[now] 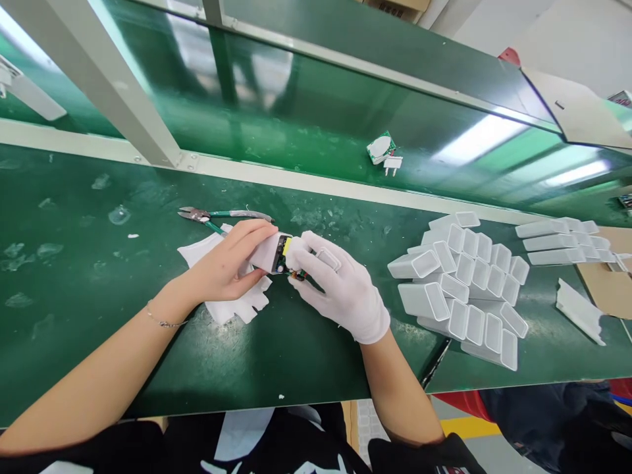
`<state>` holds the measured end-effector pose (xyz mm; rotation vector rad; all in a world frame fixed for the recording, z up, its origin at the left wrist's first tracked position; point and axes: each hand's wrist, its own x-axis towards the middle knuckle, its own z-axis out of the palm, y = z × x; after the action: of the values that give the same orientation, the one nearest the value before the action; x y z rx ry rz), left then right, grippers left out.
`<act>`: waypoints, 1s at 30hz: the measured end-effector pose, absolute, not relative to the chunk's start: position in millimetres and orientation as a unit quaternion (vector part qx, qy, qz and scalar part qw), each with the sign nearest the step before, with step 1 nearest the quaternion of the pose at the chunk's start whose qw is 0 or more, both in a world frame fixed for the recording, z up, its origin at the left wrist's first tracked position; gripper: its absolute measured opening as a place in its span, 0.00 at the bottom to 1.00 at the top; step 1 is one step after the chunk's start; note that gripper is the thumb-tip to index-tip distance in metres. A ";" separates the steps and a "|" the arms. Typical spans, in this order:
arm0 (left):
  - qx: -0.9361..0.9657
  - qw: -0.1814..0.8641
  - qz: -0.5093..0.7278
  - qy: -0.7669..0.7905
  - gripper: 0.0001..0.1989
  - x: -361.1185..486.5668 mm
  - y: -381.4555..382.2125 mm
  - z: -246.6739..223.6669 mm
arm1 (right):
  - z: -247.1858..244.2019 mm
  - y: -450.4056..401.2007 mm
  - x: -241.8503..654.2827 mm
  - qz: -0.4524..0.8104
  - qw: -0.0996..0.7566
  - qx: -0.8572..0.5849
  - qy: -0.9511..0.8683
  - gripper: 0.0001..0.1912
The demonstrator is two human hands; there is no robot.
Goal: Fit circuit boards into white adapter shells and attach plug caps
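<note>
My bare left hand (pixel 230 260) is wrapped round a white plastic housing (pixel 265 254) near the middle of the green table. From the housing's open right end sticks a circuit board (pixel 282 253) with a yellow part and black parts. My right hand (pixel 340 283), in a white glove, has its fingers closed on the outer end of that board. A small white rectangular piece (pixel 328 259) shows between its fingers. Beneath my left hand lies a white cloth (pixel 237 308) with cut edges. Cutters (pixel 217 214) with green handles rest just behind it.
Many white open housings (pixel 464 270) are stacked on the right, with another group (pixel 563 242) farther right. A circuit board (pixel 381 147) and a white plug piece (pixel 393 162) lie beyond the metal rail. A black pen-like tool (pixel 435 363) is at the front edge.
</note>
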<state>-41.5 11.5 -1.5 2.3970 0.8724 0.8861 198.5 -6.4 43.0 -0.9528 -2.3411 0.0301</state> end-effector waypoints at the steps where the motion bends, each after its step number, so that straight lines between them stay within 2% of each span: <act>1: 0.865 0.221 0.318 0.318 0.33 -41.0 11.2 -1.4 | 41.5 -5.8 199.1 0.027 0.314 -0.358 -0.879 0.14; 6: 0.849 0.222 0.310 0.367 0.34 -38.5 9.8 -1.4 | 34.0 -3.7 203.0 0.123 0.416 -0.373 -0.820 0.24; 11: 0.805 0.196 0.389 0.403 0.24 -34.6 7.7 -3.3 | 29.4 -6.1 202.3 0.194 0.468 -0.384 -0.772 0.24; 14: 0.785 0.207 0.410 0.415 0.26 -31.8 6.2 -5.4 | 26.0 -8.6 198.0 0.219 0.474 -0.380 -0.764 0.23; 18: 0.771 0.258 0.399 0.425 0.32 -29.9 3.9 -4.8 | 21.7 -11.3 192.8 0.252 0.487 -0.367 -0.751 0.22; 23: 0.716 0.382 0.393 0.432 0.36 -28.4 -0.5 5.0 | 24.6 -14.7 189.4 0.270 0.484 -0.368 -0.746 0.21; 30: 0.673 0.452 0.451 0.373 0.27 -24.2 -1.9 4.9 | 33.5 -17.6 185.0 0.248 0.498 -0.332 -0.762 0.24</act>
<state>-24.2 -1.9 4.9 1.6614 0.9213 1.1147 185.0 -17.6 33.5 -0.8031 -1.8435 0.6004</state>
